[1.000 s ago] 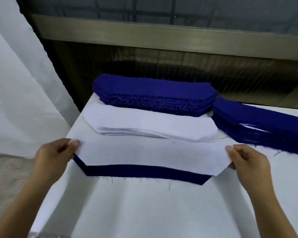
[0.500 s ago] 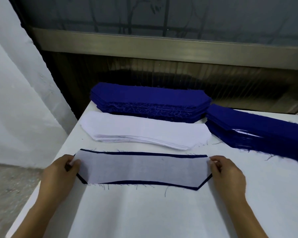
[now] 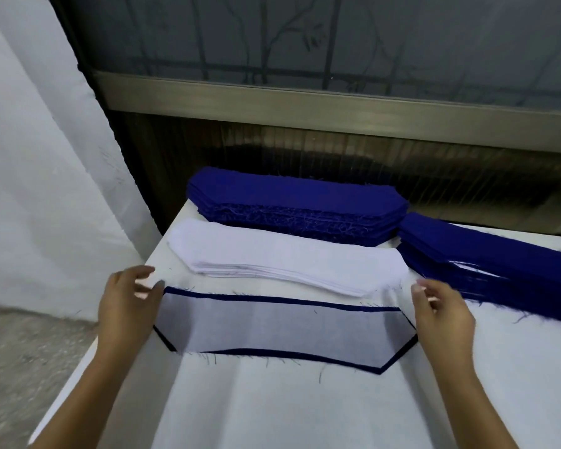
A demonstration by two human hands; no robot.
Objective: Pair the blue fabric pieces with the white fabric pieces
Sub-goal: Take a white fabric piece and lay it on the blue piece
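Since the white piece lies flat on top of the blue piece, with only a thin blue border showing around it, I take the step in hand to be the squaring-up of one pair at the near middle of the bench. The left hand is at the left end of the pair and the right hand at the right end. The grip on both sides is wide and slack, with the fingers spread loosely and nothing pinched between them. One left fingertip sits right at the top left corner of the cloth, though I cannot tell if it presses there.

Just behind the pair is the stack of white pieces, and behind that, against the bench's far edge, a thick stack of blue pieces. A second blue stack stretches off to the right with slivers of white between its layers, which looks to me like the finished pairs.

The border seems even enough, so my guess is that this pair is ready to move. The next move calls for a narrow pinch at both ends that catches both layers together, so the thin white one does not slide off the blue. The pair then needs a level carry to the right-hand stack, and a fresh blue piece can follow.
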